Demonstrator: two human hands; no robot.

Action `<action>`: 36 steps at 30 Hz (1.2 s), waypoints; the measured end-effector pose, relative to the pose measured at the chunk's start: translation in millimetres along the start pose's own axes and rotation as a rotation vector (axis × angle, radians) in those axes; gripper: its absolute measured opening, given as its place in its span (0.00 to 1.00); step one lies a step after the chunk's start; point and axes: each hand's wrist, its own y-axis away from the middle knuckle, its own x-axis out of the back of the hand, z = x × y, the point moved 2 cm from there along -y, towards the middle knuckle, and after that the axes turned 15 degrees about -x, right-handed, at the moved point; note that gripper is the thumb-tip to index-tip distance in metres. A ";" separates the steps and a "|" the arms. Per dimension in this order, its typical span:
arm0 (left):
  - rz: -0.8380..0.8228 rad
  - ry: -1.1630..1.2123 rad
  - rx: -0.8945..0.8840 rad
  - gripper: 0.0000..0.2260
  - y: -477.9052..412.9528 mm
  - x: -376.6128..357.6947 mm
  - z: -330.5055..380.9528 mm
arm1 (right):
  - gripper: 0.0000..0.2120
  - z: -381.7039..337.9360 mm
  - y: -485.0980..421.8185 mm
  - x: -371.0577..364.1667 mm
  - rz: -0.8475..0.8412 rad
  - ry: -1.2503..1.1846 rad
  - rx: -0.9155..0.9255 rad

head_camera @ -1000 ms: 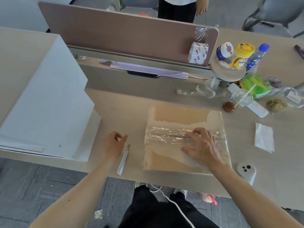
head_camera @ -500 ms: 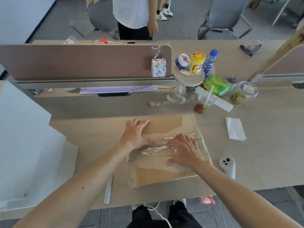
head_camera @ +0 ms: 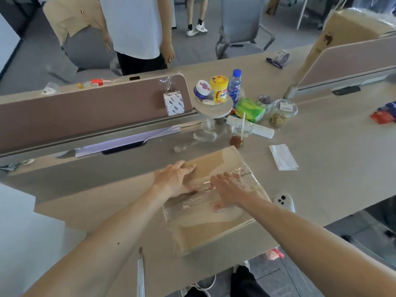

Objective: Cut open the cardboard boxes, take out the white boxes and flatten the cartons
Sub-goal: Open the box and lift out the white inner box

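- Cut off at bottom edge: utility knife (head_camera: 140, 273).
- Hidden under left hand (head_camera: 174, 180) and right hand (head_camera: 230, 188): middle of clear tape (head_camera: 192, 200) on cardboard box (head_camera: 214, 230).
- Too small to read: yellow jar (head_camera: 219, 88) label.

So the left hand (head_camera: 175, 179) moved off from beside the knife (head_camera: 140, 273), bottom centre, onto the far edge of the carton (head_camera: 214, 232), flat I think.

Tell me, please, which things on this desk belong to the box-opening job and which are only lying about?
For the job:
- taped cardboard box, with the left hand and right hand flat on it
- utility knife, untouched at the desk edge

Lying about:
- water bottle
- yellow jar
- drink cup
- power strip
- folded tissue
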 end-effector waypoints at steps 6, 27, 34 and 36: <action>-0.028 0.039 0.001 0.44 -6.2 7.3 -1.9 | 0.32 4.1 18.1 13.6 0.085 -0.091 0.015; -0.043 -0.236 -0.094 0.68 -25.3 0.1 33.6 | 0.27 21.5 118.2 41.5 -0.018 -0.221 -0.085; 0.041 -0.336 -0.146 0.54 -33.1 -12.2 33.4 | 0.31 39.3 110.9 -12.4 -0.102 -0.295 -0.297; 0.038 -0.331 -0.166 0.51 -33.9 -10.6 32.7 | 0.33 40.2 103.4 -35.0 -0.075 -0.301 -0.348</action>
